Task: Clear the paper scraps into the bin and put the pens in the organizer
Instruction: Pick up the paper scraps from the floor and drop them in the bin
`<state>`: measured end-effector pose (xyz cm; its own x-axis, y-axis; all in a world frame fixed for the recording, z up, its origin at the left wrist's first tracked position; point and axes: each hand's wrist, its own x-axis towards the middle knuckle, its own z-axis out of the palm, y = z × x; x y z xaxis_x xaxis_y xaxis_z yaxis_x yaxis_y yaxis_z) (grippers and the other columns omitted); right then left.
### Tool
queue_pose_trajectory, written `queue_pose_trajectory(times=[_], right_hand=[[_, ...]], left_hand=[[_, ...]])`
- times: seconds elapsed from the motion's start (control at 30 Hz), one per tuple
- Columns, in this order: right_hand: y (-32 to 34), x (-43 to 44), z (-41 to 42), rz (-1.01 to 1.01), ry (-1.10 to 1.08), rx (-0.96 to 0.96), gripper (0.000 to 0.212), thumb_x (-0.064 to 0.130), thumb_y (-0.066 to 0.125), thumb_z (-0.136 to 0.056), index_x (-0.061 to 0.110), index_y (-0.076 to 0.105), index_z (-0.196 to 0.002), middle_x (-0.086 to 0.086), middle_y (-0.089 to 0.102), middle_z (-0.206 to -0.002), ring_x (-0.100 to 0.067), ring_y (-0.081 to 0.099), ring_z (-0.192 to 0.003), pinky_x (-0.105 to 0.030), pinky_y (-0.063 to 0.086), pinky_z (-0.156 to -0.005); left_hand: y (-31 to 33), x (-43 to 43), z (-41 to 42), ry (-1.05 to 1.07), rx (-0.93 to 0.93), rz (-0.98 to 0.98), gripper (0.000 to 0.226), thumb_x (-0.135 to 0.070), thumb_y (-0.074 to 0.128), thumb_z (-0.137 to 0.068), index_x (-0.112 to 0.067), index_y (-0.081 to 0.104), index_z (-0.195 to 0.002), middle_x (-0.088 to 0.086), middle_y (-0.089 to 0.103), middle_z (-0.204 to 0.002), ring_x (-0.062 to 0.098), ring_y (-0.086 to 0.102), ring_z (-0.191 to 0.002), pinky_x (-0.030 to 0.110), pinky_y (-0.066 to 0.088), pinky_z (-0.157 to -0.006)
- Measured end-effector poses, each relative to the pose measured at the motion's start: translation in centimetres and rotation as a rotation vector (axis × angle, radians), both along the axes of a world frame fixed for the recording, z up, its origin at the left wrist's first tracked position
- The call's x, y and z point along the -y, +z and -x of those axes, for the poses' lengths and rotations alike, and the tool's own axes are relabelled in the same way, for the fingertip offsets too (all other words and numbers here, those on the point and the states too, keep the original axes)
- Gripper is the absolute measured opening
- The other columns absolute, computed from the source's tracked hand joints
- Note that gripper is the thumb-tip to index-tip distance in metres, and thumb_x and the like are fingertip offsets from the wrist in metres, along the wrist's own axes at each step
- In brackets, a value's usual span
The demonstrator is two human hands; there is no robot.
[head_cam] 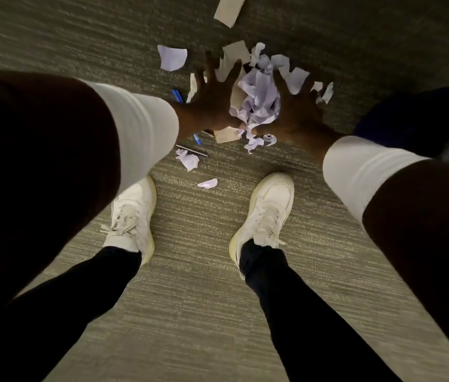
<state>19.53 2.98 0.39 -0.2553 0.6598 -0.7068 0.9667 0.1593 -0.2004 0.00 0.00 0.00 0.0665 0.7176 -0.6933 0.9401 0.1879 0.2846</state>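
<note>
Hands [212, 103] [295, 111], fingers spread, flank crumpled paper scraps [256, 100] on carpet [195, 216].

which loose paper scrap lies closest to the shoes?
The small crumpled scrap on the carpet between the two shoes' toes; every other scrap lies farther up, toward the hands.

Single view, head-worn cam, wide-angle. Looks steeply down past both forearms to carpet floor [195, 312] and the wearer's own shoes [266, 209]. Scrap pile [256, 97] sits upper centre, near arm's reach. Edges bowed by lens, some blur. No 2nd view, so no overlap.
</note>
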Motion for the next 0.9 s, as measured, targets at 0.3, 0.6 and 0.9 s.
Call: queue_pose_trajectory(times=[0.3, 0.6, 0.9], right_hand=[[-1.9, 2.4, 2.0, -0.187, -0.007, 0.002, 0.089, 0.046, 0.081, -0.088, 0.03, 0.033, -0.161, -0.028, 0.028, -0.162, -0.049, 0.031, -0.151, -0.05, 0.04, -0.119], [1.7, 3.0, 2.1, -0.354, -0.112, -0.089, 0.036, 0.013, 0.063, -0.092, 0.017, 0.071, -0.127, -0.017, 0.066, -0.135, -0.036, 0.065, -0.122, -0.04, 0.052, -0.102], [12.3, 4.3, 1.8, -0.4, -0.452, -0.14, 0.026, 0.012, 0.067, -0.092, 0.011, 0.078, -0.117, -0.013, 0.077, -0.118, -0.03, 0.074, -0.108, -0.024, 0.046, -0.081]], left_hand=[[-1.0, 0.7, -1.3, 0.031, -0.042, -0.121, 0.043, -0.028, 0.06, -0.106, -0.017, 0.055, -0.147, 0.019, 0.03, -0.167, 0.042, 0.028, -0.156, 0.043, 0.031, -0.124], [3.9, 0.6, 0.2, 0.057, -0.038, -0.222, 0.032, -0.004, 0.057, -0.098, -0.011, 0.076, -0.123, 0.017, 0.061, -0.137, 0.04, 0.056, -0.127, 0.038, 0.042, -0.106], [14.3, 1.4, -0.8, 0.172, 0.034, -0.246, 0.031, -0.005, 0.066, -0.091, -0.011, 0.077, -0.119, 0.02, 0.064, -0.129, 0.039, 0.058, -0.124, 0.038, 0.039, -0.103]])
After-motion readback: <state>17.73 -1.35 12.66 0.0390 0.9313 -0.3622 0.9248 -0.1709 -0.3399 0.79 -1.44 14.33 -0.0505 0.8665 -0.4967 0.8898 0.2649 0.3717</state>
